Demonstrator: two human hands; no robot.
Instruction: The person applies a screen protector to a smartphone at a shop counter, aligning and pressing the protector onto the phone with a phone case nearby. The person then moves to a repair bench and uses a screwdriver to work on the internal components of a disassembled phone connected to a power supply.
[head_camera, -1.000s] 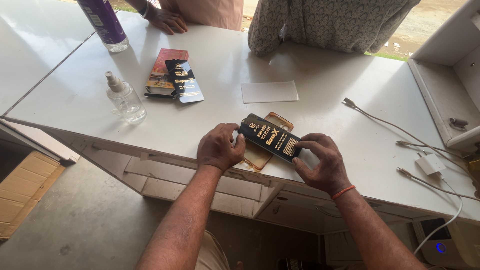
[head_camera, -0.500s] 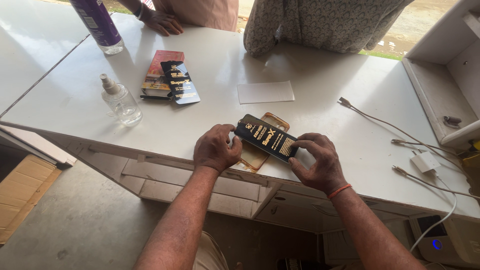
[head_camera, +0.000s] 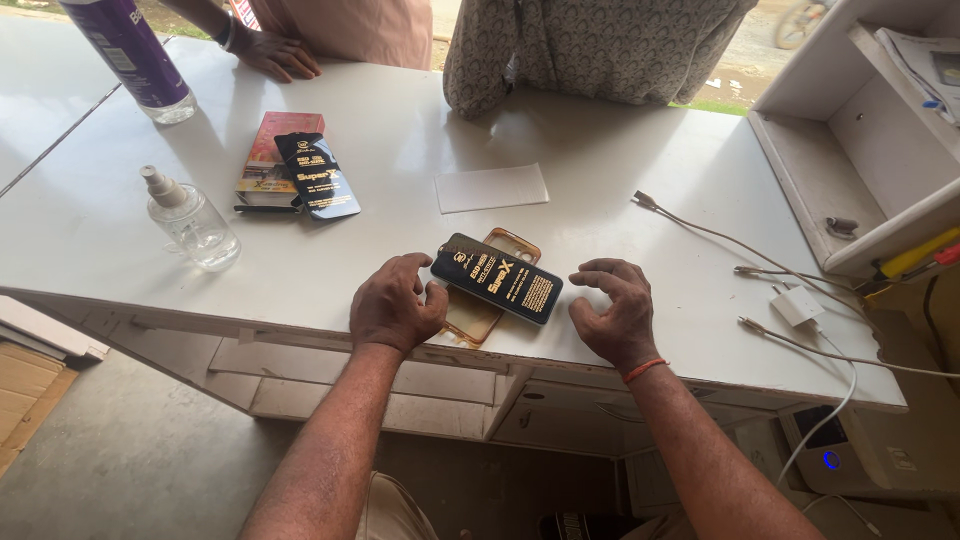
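Right hand lifted off one black packet, left hand touching

We've got a white counter here: spray bottle left, purple bottle far left, flat boxes, white slip mid, phone case near, cables right.

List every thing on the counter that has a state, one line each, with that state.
Black flat package: lying askew across the clear phone case, left hand touching its end.
Clear phone case: flat under the package.
Left hand: resting on the counter, fingers curled.
Right hand: open, holding nothing.
Spray bottle: upright, capped.
Purple bottle: upright.
White charger: lying loose, cable attached.
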